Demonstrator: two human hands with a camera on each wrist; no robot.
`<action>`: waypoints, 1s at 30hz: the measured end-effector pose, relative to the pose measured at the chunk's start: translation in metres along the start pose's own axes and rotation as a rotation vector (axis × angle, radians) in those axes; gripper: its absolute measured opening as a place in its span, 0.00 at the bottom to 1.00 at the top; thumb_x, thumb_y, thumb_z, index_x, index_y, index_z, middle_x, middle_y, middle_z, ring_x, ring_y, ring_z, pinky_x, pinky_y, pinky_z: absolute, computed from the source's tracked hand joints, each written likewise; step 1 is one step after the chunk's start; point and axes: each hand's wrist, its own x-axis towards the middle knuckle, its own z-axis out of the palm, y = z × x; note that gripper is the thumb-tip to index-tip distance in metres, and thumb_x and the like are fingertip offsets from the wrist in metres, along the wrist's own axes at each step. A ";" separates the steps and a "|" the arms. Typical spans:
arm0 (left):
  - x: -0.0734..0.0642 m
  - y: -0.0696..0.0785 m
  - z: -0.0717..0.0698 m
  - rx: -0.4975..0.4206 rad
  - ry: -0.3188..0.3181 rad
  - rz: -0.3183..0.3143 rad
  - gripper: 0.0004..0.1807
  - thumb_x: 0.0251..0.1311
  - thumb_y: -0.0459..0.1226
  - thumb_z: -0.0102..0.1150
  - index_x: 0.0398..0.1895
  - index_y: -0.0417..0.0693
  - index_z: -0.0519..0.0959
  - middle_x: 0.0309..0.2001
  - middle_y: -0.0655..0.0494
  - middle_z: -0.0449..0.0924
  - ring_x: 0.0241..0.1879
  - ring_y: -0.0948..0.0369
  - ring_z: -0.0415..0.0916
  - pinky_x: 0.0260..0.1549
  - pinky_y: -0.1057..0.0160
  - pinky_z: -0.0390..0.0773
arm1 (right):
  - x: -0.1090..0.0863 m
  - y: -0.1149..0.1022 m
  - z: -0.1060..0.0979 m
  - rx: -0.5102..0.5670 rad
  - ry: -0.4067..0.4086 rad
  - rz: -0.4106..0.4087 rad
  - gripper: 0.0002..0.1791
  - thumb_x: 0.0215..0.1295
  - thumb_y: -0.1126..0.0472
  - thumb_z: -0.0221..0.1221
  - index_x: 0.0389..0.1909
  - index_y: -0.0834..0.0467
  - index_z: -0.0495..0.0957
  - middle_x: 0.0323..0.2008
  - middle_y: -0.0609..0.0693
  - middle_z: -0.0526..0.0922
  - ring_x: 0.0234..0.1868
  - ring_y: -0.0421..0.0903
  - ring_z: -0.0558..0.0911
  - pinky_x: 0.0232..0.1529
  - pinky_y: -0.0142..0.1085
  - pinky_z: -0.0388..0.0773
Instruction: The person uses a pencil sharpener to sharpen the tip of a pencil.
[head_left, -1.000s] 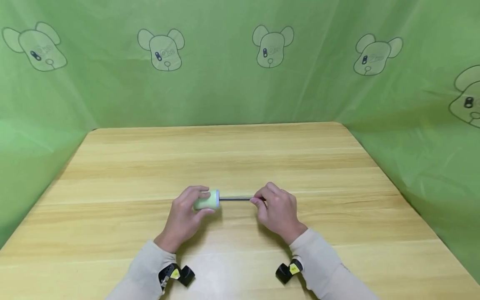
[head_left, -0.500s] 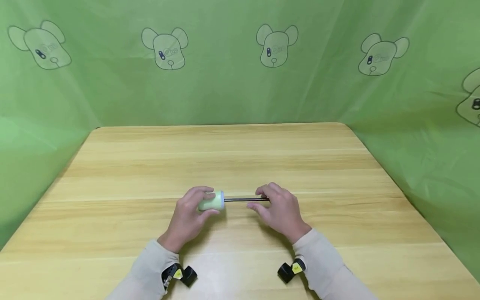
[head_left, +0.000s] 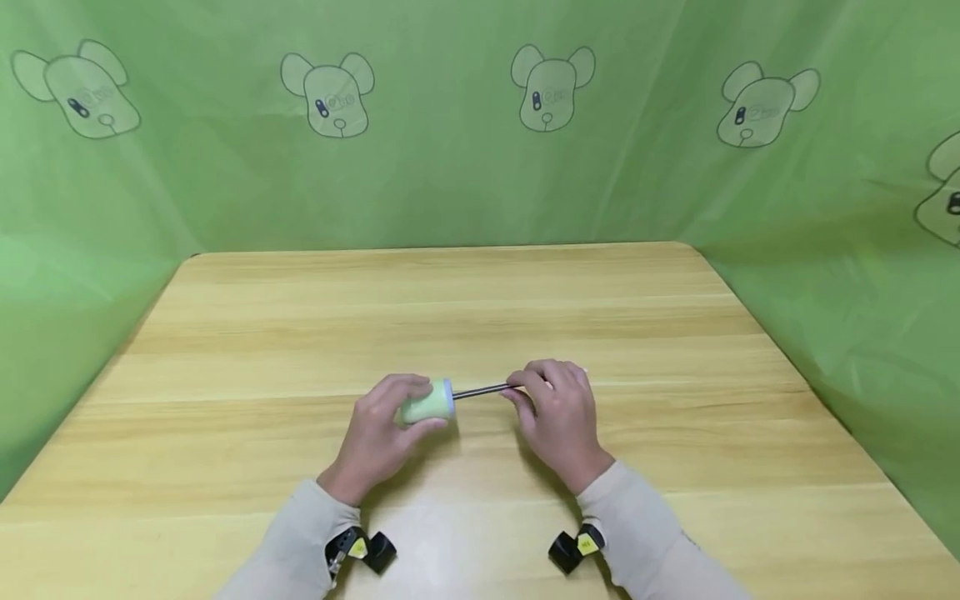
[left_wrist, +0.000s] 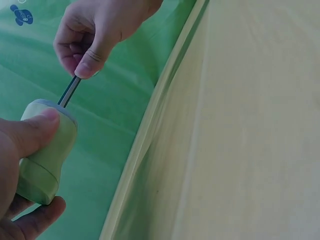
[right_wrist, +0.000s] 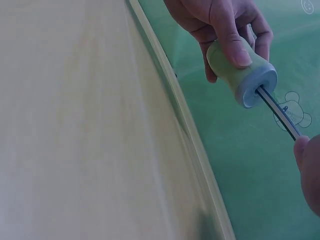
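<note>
My left hand point(head_left: 375, 429) holds a light green pencil sharpener point(head_left: 429, 403), a waisted cylinder with a blue-grey rim, thumb on one side and fingers on the other. Out of the round hole in its rim comes a dark striped pencil point(head_left: 480, 391). My right hand point(head_left: 558, 421) pinches that pencil between thumb and forefinger, a short way from the rim. In the right wrist view the pencil point(right_wrist: 279, 113) shows flat black and silver faces; its inserted end is hidden. The left wrist view shows the sharpener point(left_wrist: 42, 152) from the side, held above the table.
A wood-grain table point(head_left: 465, 308) spreads beneath both hands. Green sheeting point(head_left: 435, 192) printed with mouse-like heads encloses its back and sides. A small black camera is strapped at each cuff, the left camera point(head_left: 378, 552) and the right camera point(head_left: 566, 552).
My right hand loosened its pinch half a second ago and now pinches the pencil again. The pencil, level before, now tilts up to the right. The left hand keeps its hold on the sharpener.
</note>
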 end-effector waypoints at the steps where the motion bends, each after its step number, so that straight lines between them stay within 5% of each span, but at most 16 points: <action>1: 0.000 0.000 0.000 0.000 0.001 0.004 0.24 0.37 0.34 0.79 0.39 0.35 0.79 0.43 0.41 0.81 0.42 0.48 0.81 0.37 0.62 0.84 | 0.001 -0.001 0.000 0.007 0.006 -0.005 0.10 0.45 0.66 0.74 0.28 0.61 0.82 0.28 0.53 0.79 0.31 0.53 0.79 0.41 0.49 0.75; 10: 0.000 0.001 0.000 -0.007 0.005 0.013 0.24 0.35 0.35 0.80 0.36 0.36 0.79 0.40 0.42 0.82 0.40 0.49 0.82 0.34 0.64 0.84 | 0.001 -0.005 0.001 0.033 -0.020 -0.035 0.08 0.50 0.73 0.69 0.28 0.61 0.80 0.29 0.53 0.78 0.33 0.53 0.79 0.41 0.47 0.77; 18: 0.000 0.003 -0.001 0.006 0.019 0.014 0.23 0.34 0.34 0.80 0.35 0.36 0.79 0.41 0.41 0.83 0.40 0.48 0.82 0.36 0.63 0.84 | 0.000 -0.004 0.003 0.048 -0.041 -0.051 0.08 0.48 0.74 0.69 0.26 0.60 0.81 0.27 0.51 0.78 0.29 0.49 0.79 0.28 0.40 0.73; 30: 0.000 0.002 -0.001 0.015 0.027 0.031 0.24 0.33 0.33 0.80 0.35 0.36 0.80 0.42 0.41 0.83 0.41 0.48 0.82 0.38 0.62 0.84 | -0.001 -0.001 0.003 0.058 -0.044 -0.074 0.08 0.48 0.72 0.70 0.25 0.59 0.81 0.25 0.49 0.79 0.24 0.46 0.79 0.21 0.35 0.68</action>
